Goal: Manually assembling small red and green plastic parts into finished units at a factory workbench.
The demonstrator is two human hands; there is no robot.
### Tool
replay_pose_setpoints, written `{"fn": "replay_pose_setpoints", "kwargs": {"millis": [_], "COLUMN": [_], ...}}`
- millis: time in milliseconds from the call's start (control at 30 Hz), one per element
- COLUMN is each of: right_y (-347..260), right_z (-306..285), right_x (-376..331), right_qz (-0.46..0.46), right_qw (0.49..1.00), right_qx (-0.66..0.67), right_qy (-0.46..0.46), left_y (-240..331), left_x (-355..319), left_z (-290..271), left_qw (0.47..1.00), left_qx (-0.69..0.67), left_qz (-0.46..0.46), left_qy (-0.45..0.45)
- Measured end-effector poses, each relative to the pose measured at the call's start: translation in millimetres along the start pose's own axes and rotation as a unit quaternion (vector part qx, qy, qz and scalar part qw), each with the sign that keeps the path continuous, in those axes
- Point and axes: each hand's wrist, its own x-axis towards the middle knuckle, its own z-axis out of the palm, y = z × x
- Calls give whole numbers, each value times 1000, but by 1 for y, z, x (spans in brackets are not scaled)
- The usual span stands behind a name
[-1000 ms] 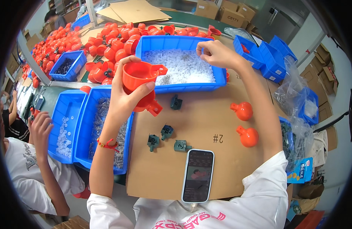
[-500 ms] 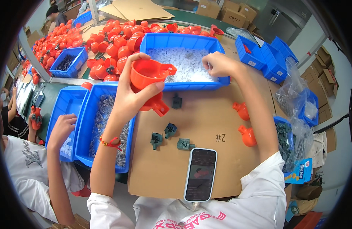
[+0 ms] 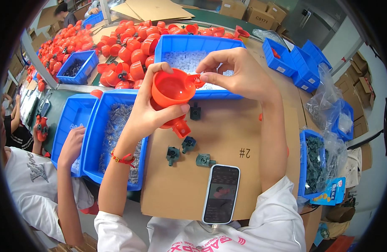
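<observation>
View: head, the only view.
Left hand (image 3: 148, 116): clamped around upper red cup (image 3: 170, 95), near frame centre, mouth up; lower red cup (image 3: 178, 125) held beneath it in the same grip.
Right hand (image 3: 246, 75): thumb and forefinger bent near each other at the stem (image 3: 197, 81) on the cup's right; can't tell if they pinch a small part.
Just changed: right hand has come from the white-parts bin (image 3: 214, 94), upper centre, to the stem; left grip same. Likely means picking has given way to work at the stem.
Green parts: 4 dark green pieces (image 3: 205, 160) on the cardboard (image 3: 181, 193), centre of frame, below and beside the cups, touched by neither hand.
Phone (image 3: 221, 195): lower centre, screen lit.
Spring bin (image 3: 89, 166): left of centre, beside left forearm.
Co-worker's hand (image 3: 73, 145): far left, at the neighbouring blue bin (image 3: 76, 101).
Red pile (image 3: 118, 50): upper left.
</observation>
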Motion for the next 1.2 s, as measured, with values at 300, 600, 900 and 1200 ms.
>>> {"fn": "replay_pose_setpoints", "kwargs": {"millis": [300,600,900,1200], "right_y": [3,10,89,98], "right_z": [5,11,16,17], "right_x": [1,4,13,19], "right_qz": [-26,-48,125,129], "right_qw": [998,997,975,986], "right_qx": [-50,-25,-166,-101], "right_qy": [33,55,-79,-35], "left_y": [-1,-1,-1,-5], "left_x": [-1,-1,0,1], "left_z": [0,-1,-1,-1], "left_qw": [1000,999,998,998], "left_qx": [8,-13,-25,-13], "left_qz": [-6,-17,-30,-39], "left_qy": [5,32,48,37]}}
